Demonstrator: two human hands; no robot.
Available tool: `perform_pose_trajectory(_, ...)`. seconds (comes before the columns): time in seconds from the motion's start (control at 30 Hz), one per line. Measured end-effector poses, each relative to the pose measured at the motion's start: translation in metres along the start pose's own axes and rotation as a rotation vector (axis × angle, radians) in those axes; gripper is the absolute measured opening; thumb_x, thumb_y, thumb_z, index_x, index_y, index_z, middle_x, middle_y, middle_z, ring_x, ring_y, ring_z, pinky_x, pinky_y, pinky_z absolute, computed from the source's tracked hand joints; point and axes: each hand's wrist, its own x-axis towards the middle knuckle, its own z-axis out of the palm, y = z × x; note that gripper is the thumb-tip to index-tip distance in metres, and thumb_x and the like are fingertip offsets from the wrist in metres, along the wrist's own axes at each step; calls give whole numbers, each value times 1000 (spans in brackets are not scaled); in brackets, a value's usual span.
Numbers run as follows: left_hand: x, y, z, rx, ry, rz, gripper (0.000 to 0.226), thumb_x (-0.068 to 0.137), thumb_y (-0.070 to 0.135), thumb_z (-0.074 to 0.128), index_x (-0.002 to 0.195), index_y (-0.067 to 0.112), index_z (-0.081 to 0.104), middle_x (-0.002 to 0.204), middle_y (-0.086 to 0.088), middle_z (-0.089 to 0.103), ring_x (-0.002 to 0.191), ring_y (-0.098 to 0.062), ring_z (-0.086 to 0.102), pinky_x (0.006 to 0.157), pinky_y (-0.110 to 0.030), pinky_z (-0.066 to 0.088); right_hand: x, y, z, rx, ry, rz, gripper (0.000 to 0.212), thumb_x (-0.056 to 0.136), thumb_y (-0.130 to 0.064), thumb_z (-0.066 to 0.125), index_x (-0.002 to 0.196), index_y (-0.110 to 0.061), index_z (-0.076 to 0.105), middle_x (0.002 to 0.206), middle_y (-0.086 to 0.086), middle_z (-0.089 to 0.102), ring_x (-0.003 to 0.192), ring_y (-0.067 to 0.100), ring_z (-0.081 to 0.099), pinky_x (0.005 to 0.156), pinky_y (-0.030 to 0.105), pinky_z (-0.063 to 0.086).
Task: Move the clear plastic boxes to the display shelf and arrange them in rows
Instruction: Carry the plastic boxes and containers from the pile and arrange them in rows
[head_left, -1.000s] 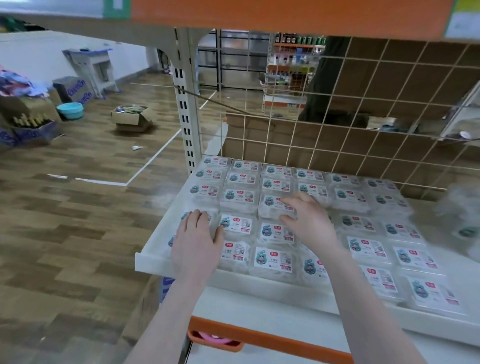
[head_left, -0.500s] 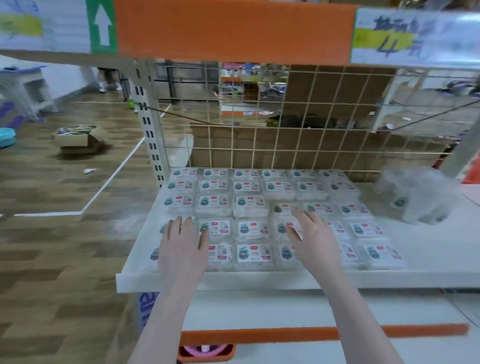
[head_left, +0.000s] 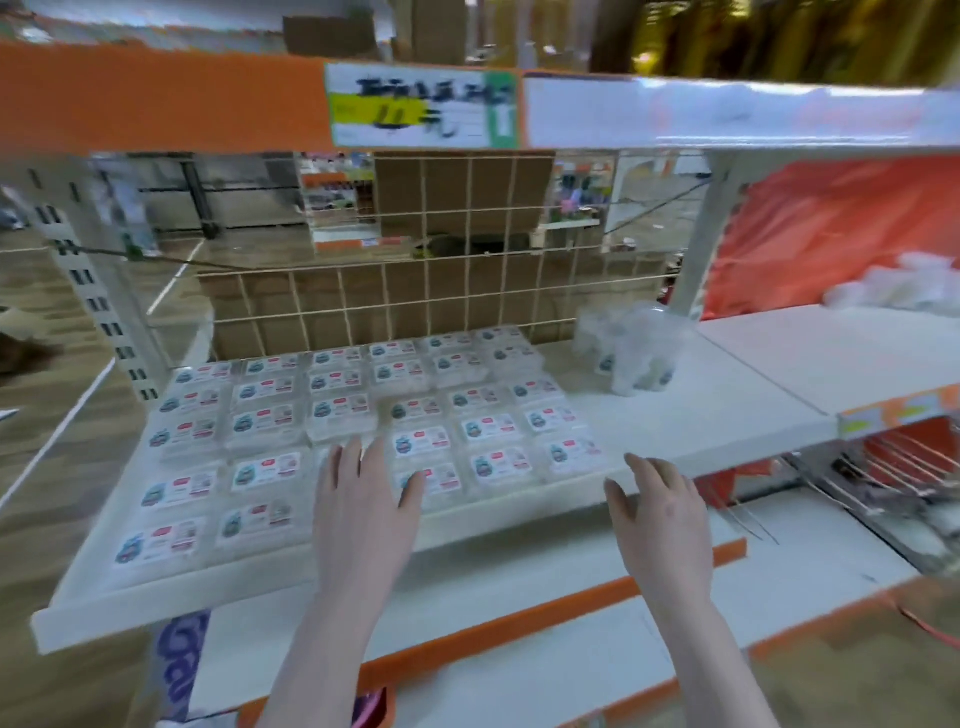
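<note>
Small clear plastic boxes with blue and red stickers (head_left: 332, 431) lie flat in rows on the white display shelf (head_left: 675, 431). The left hand (head_left: 363, 509) rests on them, fingers straight. The right hand (head_left: 660, 519) hovers beside them, fingers relaxed, holding nothing. A loose clear plastic bag of boxes (head_left: 631, 348) sits behind.

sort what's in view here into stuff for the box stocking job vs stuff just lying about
For the job:
clear plastic boxes in rows
display shelf
loose pile of boxes
left hand
right hand

Just lying about:
price sign
orange sheet
wire grid
metal hooks
</note>
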Motion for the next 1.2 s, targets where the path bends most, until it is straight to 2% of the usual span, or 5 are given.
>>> perform_pose_trajectory(0.33, -33, 210, 63, -141, -90, 175, 59, 96, 45, 41, 145, 14, 31, 155, -6, 23, 144, -24, 12, 116, -35, 12, 27, 172, -100, -100, 97, 99, 33, 71, -11, 78, 99, 0, 66, 88, 17, 64, 78, 37, 61, 68, 41, 51)
perform_pose_trajectory(0.57, -62, 353, 123, -219, -196, 253, 62, 94, 45, 44, 146, 16, 29, 156, -6, 19, 145, -23, 9, 117, -37, 12, 46, 303, -149, -260, -65, 195, 52, 85, -35, 65, 122, 1, 55, 118, 21, 58, 112, 38, 53, 93, 45, 43)
perform_pose_trajectory(0.77, -59, 445, 169, -216, -256, 343, 62, 94, 44, 46, 146, 15, 30, 156, -7, 19, 145, -23, 8, 116, -35, 10, 71, 382, -171, -271, -72, 269, 57, 90, -38, 56, 133, -1, 46, 130, 18, 51, 123, 34, 44, 103, 40, 34)
perform_pose_trajectory(1.03, -7, 573, 255, -257, -268, 453, 62, 94, 43, 47, 145, 12, 32, 155, -10, 21, 144, -25, 10, 116, -35, 10, 138, 492, -160, -301, -72, 326, 54, 92, -37, 53, 132, -3, 46, 125, 15, 52, 119, 32, 46, 98, 37, 36)
perform_pose_trajectory(1.2, 45, 665, 309, -284, -288, 487, 61, 93, 40, 51, 144, 10, 34, 155, -12, 22, 144, -27, 11, 115, -36, 11, 212, 568, -145, -312, -49, 354, 40, 83, -30, 65, 110, -2, 58, 97, 14, 59, 93, 35, 55, 80, 39, 44)
